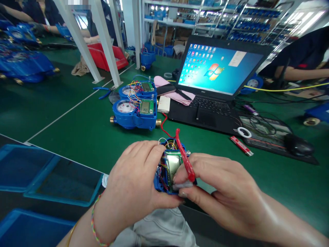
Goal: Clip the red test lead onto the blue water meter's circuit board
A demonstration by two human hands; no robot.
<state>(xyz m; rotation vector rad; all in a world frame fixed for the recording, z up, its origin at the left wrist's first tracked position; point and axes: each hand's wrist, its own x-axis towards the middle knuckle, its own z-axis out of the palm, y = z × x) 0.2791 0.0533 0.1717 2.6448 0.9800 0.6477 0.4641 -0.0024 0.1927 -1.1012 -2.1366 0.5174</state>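
worktop [74, 147]: is spreading green across the scene.
laptop [216, 72]: is standing open towards the back, its screen showing a desktop full of icons.
mouse mat [303, 156]: is lying to the right of the laptop and carrying a black mouse [299, 144].
meter pair [136, 121]: two blue meters are standing one behind the other, left of the laptop, coloured wires arching over their dials.
held meter [159, 185]: is sitting between the left hand [136, 175] and right hand [226, 185] at the worktop's near edge, its display [174, 161] facing up.
left hand: is clamping the held meter's left side, thumb running along the near edge.
right hand: is pinching a grey piece [183, 185] at the display's near right corner; the piece is too blurred to name.
pliers [102, 92]: are lying behind and left of the meter pair.
red strip [184, 154]: is slanting past the display, its near end lying against the right hand's fingers.
red cord [167, 131]: is trailing from beside a white box [164, 104] towards the strip.
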